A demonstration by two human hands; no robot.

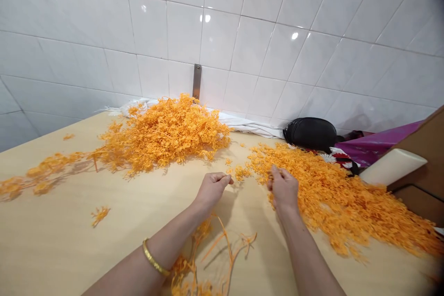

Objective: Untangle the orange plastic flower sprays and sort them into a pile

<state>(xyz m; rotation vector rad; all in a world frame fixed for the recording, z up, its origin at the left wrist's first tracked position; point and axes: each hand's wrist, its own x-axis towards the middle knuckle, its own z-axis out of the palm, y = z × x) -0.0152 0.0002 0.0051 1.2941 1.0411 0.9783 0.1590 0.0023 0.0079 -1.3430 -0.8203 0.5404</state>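
Both arms reach forward from the near edge of the bench [138, 236], forearms low and slanting inward, so that the two hands face each other across a small gap near the middle. The left hand [212, 188] is curled, its thumb pressed to the bent forefinger; whether a bit of flower is caught between them I cannot tell. A gold bracelet [152, 256] circles that wrist. The right hand [286, 188] points toward the far edge with fingers bent and thumb up by the forefinger; its fingertips are partly hidden, so I cannot tell if they pinch anything.

A few loose flowers [242, 173] lie between the hands, just beside the left one's fingertips. The right hand is at the inner end of a long orange heap [347, 199] that spreads toward the bench's right edge. Beyond the left hand, toward the far edge, stands a taller orange pile [173, 129], with a few stems trailing to the left. A mostly bare branch [229, 259] lies between the forearms, toward the near edge, and a single sprig [100, 215] lies apart on the left
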